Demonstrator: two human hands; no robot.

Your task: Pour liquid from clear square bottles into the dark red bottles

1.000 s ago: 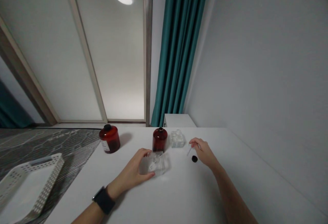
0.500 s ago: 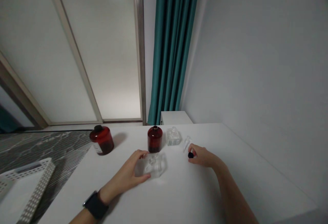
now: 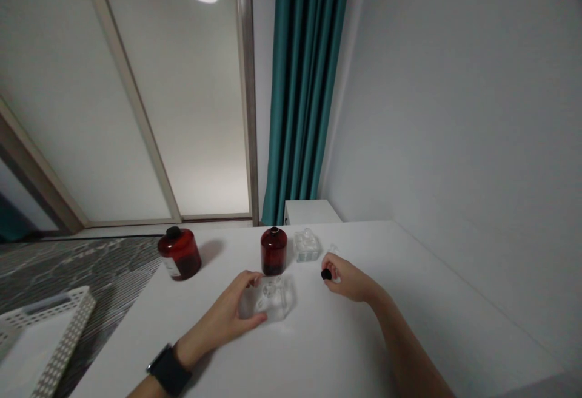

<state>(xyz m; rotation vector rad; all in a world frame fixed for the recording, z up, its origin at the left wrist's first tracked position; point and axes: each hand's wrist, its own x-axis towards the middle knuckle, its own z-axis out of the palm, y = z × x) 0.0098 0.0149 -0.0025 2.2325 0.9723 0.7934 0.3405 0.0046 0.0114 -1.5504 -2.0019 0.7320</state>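
Observation:
My left hand [image 3: 239, 307] grips a clear, squarish glass container [image 3: 273, 298] on the white table, with its thumb at the near side and its fingers at the far side. My right hand [image 3: 348, 276] pinches a small black cap [image 3: 326, 273] just above the tabletop. Behind the left hand stands a dark red bottle [image 3: 273, 252] with a bare neck. A second clear glass container [image 3: 307, 245] is to the right of that bottle. Another small clear object [image 3: 333, 249] is partly hidden behind my right hand.
A dark red bottle with a black top [image 3: 179, 255] and a pale label stands at the table's left edge. Lower left is a white perforated basket [image 3: 68, 337]. A white cabinet [image 3: 311, 211] stands beyond the table, and a wall [image 3: 464, 143] runs along the right.
My right hand has moved a little to the left with the black cap, covering more of the small clear object. The left hand stays on the glass container.

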